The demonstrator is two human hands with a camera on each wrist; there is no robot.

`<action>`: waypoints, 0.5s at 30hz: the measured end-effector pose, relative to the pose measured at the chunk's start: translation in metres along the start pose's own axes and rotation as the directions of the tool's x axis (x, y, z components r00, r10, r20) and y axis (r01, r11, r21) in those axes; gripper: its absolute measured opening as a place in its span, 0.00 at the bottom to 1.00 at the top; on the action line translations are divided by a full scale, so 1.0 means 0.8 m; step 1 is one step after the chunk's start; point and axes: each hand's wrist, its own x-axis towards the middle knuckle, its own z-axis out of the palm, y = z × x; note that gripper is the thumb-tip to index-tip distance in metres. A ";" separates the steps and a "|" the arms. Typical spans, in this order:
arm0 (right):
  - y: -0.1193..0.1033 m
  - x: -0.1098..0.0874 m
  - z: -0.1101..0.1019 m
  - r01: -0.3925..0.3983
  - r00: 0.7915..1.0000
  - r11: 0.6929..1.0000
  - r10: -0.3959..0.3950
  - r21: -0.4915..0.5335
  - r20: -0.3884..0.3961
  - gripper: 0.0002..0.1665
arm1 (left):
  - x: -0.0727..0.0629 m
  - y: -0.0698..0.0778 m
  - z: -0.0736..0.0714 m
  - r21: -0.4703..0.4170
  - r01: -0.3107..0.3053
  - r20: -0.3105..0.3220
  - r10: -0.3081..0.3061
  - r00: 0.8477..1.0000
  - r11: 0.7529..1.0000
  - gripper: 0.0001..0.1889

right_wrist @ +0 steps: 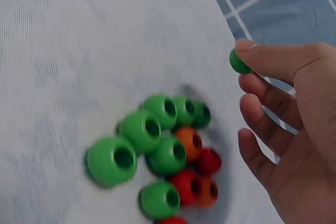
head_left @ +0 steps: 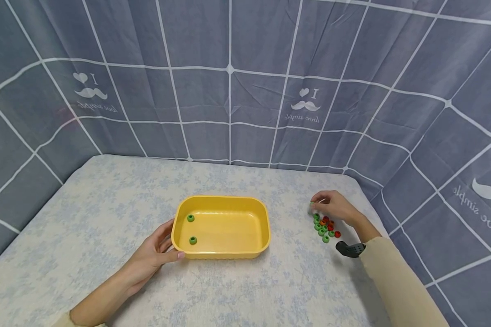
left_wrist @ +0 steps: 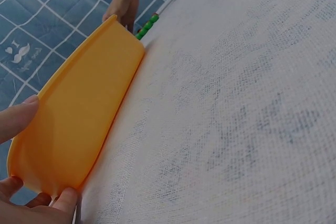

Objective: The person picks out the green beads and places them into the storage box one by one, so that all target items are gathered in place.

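A yellow plastic tray (head_left: 229, 231) stands on the table, with two green beads (head_left: 191, 218) inside near its left end. My left hand (head_left: 149, 254) holds that end, thumb at the near corner of the rim and fingers against the outer wall. To the right, my right hand (head_left: 336, 209) pinches one green bead (right_wrist: 239, 63) between thumb and forefinger, above the table; its other fingers are loosely bent. Just below that hand lies a cluster of loose beads with wide holes: green beads (right_wrist: 140, 131), red beads (right_wrist: 185, 186) and orange beads (right_wrist: 189, 142).
A pale cloth with a blue floral pattern covers the table (head_left: 212, 290). Grey-blue curtains (head_left: 200, 100) with white grid lines hang behind and at both sides. Beside the right sleeve, a black curved device (head_left: 349, 249) projects over the table.
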 end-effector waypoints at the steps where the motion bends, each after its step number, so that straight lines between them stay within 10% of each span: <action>1: -0.003 0.002 0.002 0.003 1.000 1.000 -0.003 0.008 0.005 0.12 | 0.000 0.000 0.000 0.001 -0.001 0.000 0.001 1.000 1.000 0.52; 15: -0.057 0.028 0.034 0.130 0.988 0.990 -0.133 0.046 0.077 0.12 | -0.001 0.003 0.001 -0.001 0.002 -0.001 -0.002 1.000 1.000 0.52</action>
